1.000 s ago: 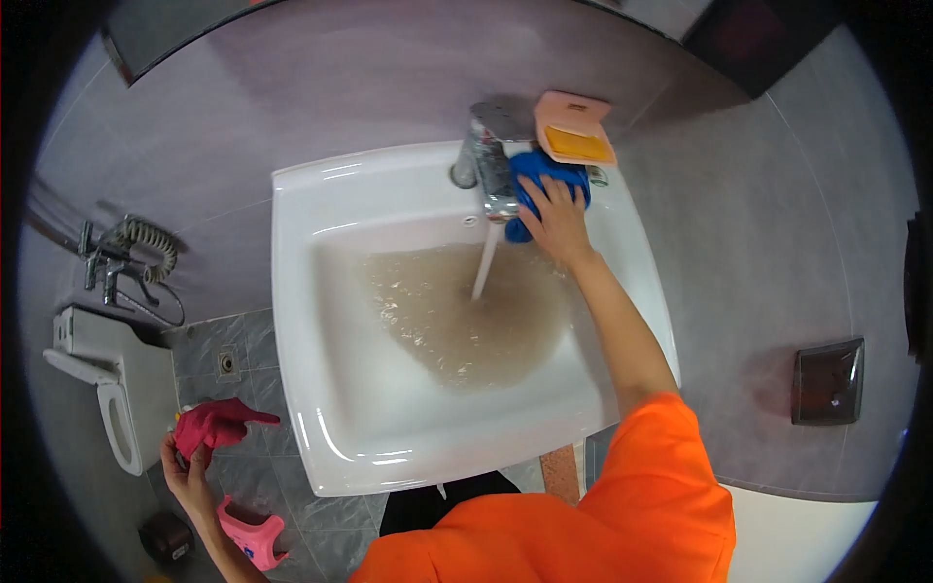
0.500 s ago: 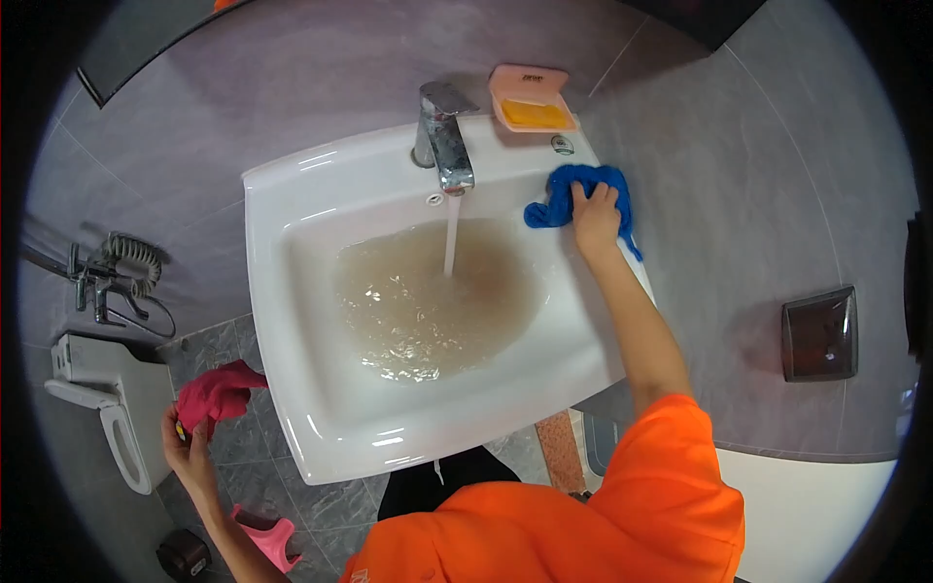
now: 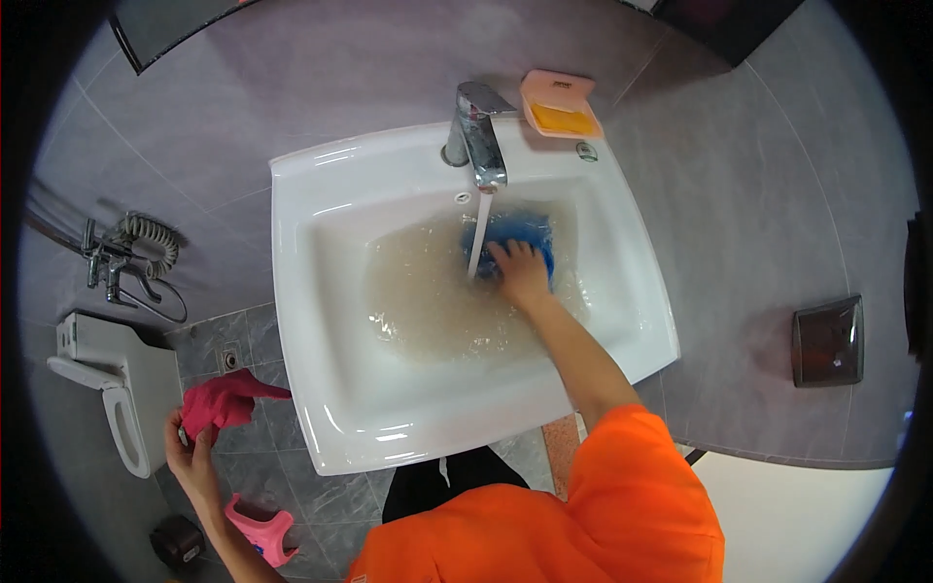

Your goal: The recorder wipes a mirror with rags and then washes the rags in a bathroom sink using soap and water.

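My right hand [image 3: 523, 274] is in the cloudy water [image 3: 418, 291] of the white sink [image 3: 316, 321], its fingers curled onto a blue cloth [image 3: 527, 227]. The cloth lies partly under the surface, so its lower part is hidden. Just left of it, a stream runs down from the chrome faucet [image 3: 483, 146]. Beyond the sink's left side, my left hand [image 3: 191, 455] holds up a crumpled dark pink cloth [image 3: 222, 400], one corner of which reaches toward the sink's outer wall.
On the sink's back right corner sits a pink soap dish [image 3: 559, 89] with a yellow bar [image 3: 562, 120]. A toilet [image 3: 121, 389], a shower fitting [image 3: 126, 257] and a pink stool [image 3: 260, 530] are at left. A dark box [image 3: 827, 340] is mounted on the right wall.
My right hand has brought the blue cloth from the sink's right rim down into the water beside the stream. My left hand keeps its hold on the dark pink cloth.
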A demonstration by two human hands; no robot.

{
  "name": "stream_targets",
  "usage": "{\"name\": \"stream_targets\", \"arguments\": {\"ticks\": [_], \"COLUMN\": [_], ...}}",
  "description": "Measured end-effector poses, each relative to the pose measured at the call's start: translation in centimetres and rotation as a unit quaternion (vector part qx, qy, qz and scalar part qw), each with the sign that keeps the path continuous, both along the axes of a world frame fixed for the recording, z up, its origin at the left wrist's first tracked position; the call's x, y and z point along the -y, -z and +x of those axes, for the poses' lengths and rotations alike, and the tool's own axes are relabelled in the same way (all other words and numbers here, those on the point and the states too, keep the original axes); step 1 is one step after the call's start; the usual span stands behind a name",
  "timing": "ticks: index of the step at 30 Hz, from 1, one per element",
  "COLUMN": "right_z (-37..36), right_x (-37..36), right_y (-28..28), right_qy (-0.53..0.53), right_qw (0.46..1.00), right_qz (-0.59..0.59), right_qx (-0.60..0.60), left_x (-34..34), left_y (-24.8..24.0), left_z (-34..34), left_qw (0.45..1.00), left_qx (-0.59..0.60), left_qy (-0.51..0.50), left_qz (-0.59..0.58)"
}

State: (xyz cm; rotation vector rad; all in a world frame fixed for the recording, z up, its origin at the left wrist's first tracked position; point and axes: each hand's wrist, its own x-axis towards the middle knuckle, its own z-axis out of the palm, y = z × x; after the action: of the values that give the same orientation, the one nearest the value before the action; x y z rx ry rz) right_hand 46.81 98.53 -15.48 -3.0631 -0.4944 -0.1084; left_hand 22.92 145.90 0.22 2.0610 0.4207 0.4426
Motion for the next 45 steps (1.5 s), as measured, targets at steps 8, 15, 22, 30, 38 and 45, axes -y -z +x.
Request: {"name": "stream_targets", "arguments": {"ticks": [8, 15, 22, 30, 38, 45], "right_z": [6.4, 14.5, 12.8, 8.2, 4.2, 3.2], "right_x": [8.3, 8.8, 0.5, -4.1, -15.6, -25.8], "right_y": [-6.2, -7.0, -5.9, -2.6, -7.1, -7.0], "right_qy": [0.077, 0.164, -0.001, 0.022, 0.174, -0.043], "right_qw": [0.981, 0.975, 0.986, 0.930, 0.894, 0.892], "right_qz": [0.070, 0.044, 0.047, 0.258, 0.405, 0.439], "right_qx": [0.165, 0.144, 0.159, 0.260, 0.082, -0.097], "left_x": [-1.8, -0.4, 1.1, 3.0, 0.5, -3.5], "left_y": [0.4, 0.4, 0.3, -2.2, -0.8, -0.1], "left_z": [-3.5, -1.6, -3.2, -9.7, -17.2, -21.3], "left_qw": [0.996, 0.994, 0.994, 0.975, 0.952, 0.954], "left_qx": [-0.056, -0.087, -0.062, -0.086, -0.078, -0.044], "left_qy": [-0.070, -0.072, -0.086, -0.206, -0.296, -0.276], "left_qz": [0.005, 0.001, -0.019, 0.001, -0.032, -0.105]}}
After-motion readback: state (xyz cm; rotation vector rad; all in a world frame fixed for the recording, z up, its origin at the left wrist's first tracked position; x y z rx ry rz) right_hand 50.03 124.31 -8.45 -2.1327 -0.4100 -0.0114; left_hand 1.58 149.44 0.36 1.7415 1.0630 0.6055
